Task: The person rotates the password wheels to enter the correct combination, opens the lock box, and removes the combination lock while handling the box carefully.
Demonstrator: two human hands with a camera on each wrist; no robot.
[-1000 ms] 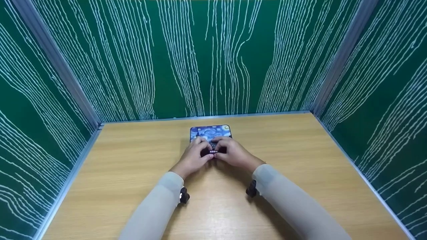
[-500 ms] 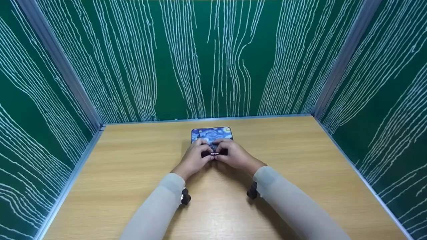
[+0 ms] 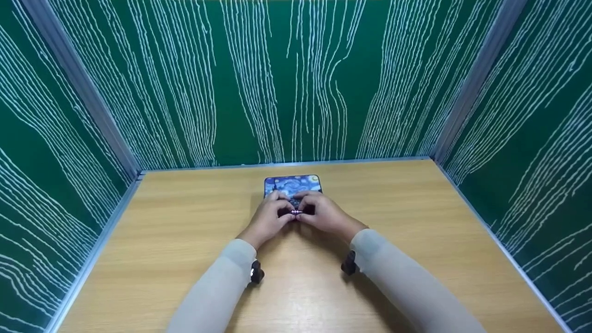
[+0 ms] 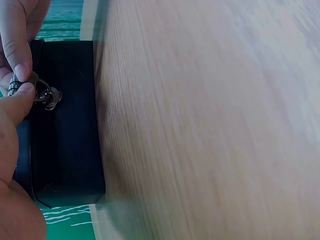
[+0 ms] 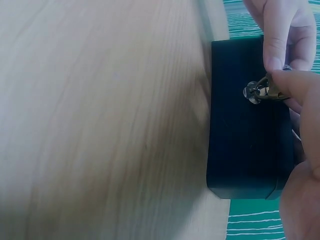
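Note:
A dark box [image 4: 67, 150] with a blue painted swirling night-sky lid [image 3: 292, 185] stands on the table. A small combination padlock [image 5: 273, 91] hangs by its shackle from the metal clasp [image 4: 52, 99] on the box's front. The padlock's number dials [image 4: 13, 86] show between the fingers in the left wrist view. My left hand [image 3: 269, 216] pinches the padlock from the left with thumb and fingers. From the right, my right hand [image 3: 327, 214] pinches it too. Both thumbs nearly meet in front of it. Fingers hide much of the padlock body and the lid's front edge.
The wooden table [image 3: 194, 240] extends on both sides of the box and in front of it. Green walls [image 3: 185, 83] with white wavy lines enclose the back and sides, with grey metal posts [image 3: 467, 83] at the corners.
The head view has shifted very slightly. Both hands keep their hold on the padlock, with only tiny finger movement, and the box stays in place.

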